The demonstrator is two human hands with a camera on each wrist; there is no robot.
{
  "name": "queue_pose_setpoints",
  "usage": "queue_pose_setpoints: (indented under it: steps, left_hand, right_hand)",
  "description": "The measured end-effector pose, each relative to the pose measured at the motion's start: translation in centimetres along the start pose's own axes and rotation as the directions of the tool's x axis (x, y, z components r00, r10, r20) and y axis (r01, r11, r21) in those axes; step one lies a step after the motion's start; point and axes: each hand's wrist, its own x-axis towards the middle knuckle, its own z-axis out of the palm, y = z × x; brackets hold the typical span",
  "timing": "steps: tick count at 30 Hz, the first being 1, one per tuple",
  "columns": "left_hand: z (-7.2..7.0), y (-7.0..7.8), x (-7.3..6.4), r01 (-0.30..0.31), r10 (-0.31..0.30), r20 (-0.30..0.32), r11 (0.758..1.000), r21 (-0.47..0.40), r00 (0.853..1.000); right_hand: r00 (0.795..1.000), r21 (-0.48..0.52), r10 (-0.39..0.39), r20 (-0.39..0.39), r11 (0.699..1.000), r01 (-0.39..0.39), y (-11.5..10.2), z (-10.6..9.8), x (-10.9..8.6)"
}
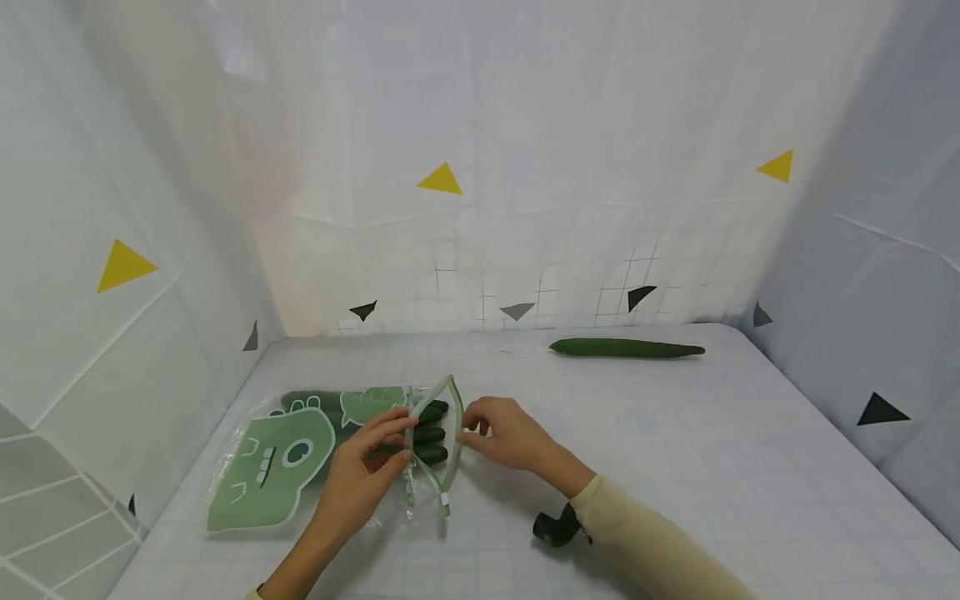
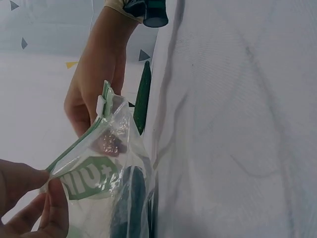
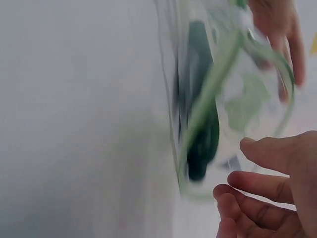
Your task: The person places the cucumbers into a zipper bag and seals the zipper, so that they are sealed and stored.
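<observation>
A clear zip bag [image 1: 273, 483] with a green cartoon-face print lies on its side at left, its green-edged mouth standing open toward the right. Inside are several dark green cucumbers [image 1: 430, 435], their ends showing at the opening. My left hand [image 1: 360, 475] pinches the near-left edge of the mouth between thumb and fingers, as the left wrist view shows. On the opposite side, my right hand [image 1: 506, 433] has its fingertips right at the green zip rim [image 1: 457, 417]. Its thumb and fingers stand apart in the right wrist view. A white slider [image 1: 445, 500] sits at the zip's near end.
One long cucumber [image 1: 626, 347] lies by itself near the table's back edge, right of centre. White sheeting with yellow and dark triangles encloses the white table [image 1: 675, 450] at the back and both sides. A black wrist device [image 1: 557, 527] sits at the right cuff.
</observation>
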Motion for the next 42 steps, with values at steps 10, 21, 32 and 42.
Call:
queue_pose_setpoints:
  steps: [10, 21, 32, 42]
  left_hand:
    - [0.1, 0.0, 0.1, -0.004, 0.003, -0.009, 1.0, -0.01, 1.0]
    - [0.1, 0.1, 0.0, -0.002, 0.002, -0.012, 1.0, -0.018, 1.0]
    - [0.2, 0.0, 0.1, -0.011, 0.011, -0.02, 1.0, -0.014, 1.0]
    - [0.3, 0.2, -0.1, -0.032, 0.032, -0.019, 0.999, -0.015, 0.999]
  right_hand:
    - [0.975, -0.101, 0.201, -0.09, 0.973, -0.21, 7.2, -7.7, -2.9]
    - [0.872, -0.216, 0.435, -0.224, 0.85, -0.48, 16.5, -15.0, -6.4]
    - [0.768, -0.38, 0.612, -0.19, 0.675, -0.632, 21.3, -19.7, -9.3]
    - [0.714, -0.406, 0.67, -0.205, 0.606, -0.685, 23.0, -19.9, -11.8]
